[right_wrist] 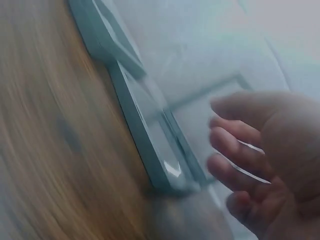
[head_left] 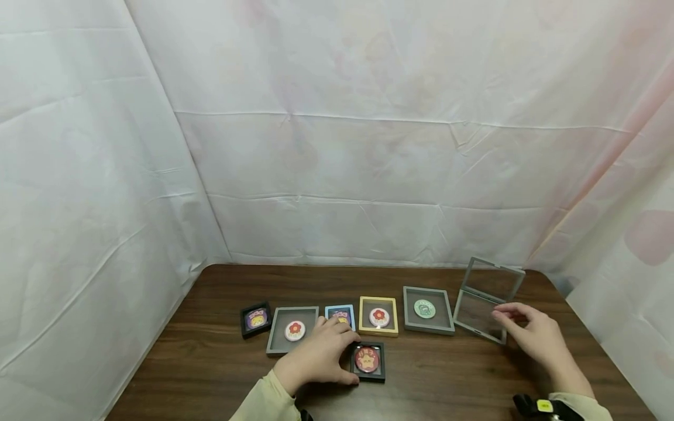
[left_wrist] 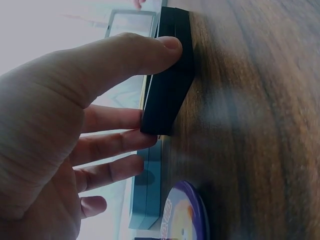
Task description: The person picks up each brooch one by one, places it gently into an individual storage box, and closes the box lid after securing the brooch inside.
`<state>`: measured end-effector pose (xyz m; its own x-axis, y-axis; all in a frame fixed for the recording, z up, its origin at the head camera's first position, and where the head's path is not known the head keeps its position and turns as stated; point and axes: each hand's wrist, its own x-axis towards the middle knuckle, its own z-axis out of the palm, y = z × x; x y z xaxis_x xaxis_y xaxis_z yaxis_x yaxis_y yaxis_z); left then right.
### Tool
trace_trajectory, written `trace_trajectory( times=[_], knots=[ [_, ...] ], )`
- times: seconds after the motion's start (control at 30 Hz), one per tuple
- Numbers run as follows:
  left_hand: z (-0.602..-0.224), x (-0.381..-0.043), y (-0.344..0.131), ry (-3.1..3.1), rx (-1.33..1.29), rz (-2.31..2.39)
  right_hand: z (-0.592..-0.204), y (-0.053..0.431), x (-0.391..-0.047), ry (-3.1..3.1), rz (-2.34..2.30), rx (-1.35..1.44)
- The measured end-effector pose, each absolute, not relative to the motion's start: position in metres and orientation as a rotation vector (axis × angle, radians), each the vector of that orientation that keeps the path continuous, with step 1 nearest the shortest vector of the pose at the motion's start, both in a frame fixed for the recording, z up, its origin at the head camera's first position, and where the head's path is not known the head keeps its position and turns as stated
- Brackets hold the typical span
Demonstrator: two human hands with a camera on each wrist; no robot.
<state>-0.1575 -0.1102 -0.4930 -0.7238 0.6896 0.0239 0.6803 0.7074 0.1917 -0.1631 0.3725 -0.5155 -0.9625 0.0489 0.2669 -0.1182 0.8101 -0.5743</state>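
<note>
My left hand (head_left: 321, 354) grips a small black display case (head_left: 367, 377) by its left side, thumb on the near edge and fingers at the far edge. The case holds a red badge with a star (head_left: 367, 359). In the left wrist view the thumb presses the black case (left_wrist: 172, 85). At the right, a grey case (head_left: 480, 316) lies with its clear lid (head_left: 492, 279) raised. My right hand (head_left: 532, 333) is beside it, fingers loosely bent. The right wrist view, blurred, shows this hand (right_wrist: 280, 155) apart from the grey case (right_wrist: 137, 130), holding nothing.
A row of cases with badges stands behind: black (head_left: 245, 327), grey (head_left: 279, 313), blue-framed (head_left: 339, 307), yellow-framed (head_left: 378, 333) and another grey one (head_left: 429, 328). The left hand partly covers the blue-framed case. White curtains (head_left: 337, 164) surround the brown table (head_left: 184, 351).
</note>
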Motion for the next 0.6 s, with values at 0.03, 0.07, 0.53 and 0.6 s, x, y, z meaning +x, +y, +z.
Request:
trace_trajectory(
  times=[0.03, 0.07, 0.53, 0.6],
  knots=[
    [-0.493, -0.158, -0.11, 2.858, 1.147, 0.292, -0.517, 0.379, -0.163, -2.705, 0.879, 0.004],
    [-0.493, -0.158, -0.11, 2.858, 1.148, 0.293, -0.519, 0.385, -0.163, -2.677, 0.879, -0.039],
    [-0.492, -0.159, -0.113, 2.869, 1.15, 0.258, -0.54, 0.401, -0.179, -2.511, 0.944, -0.13],
    [-0.492, -0.159, -0.114, 2.873, 1.147, 0.257, -0.543, 0.401, -0.18, -2.516, 0.973, -0.115]
  ],
)
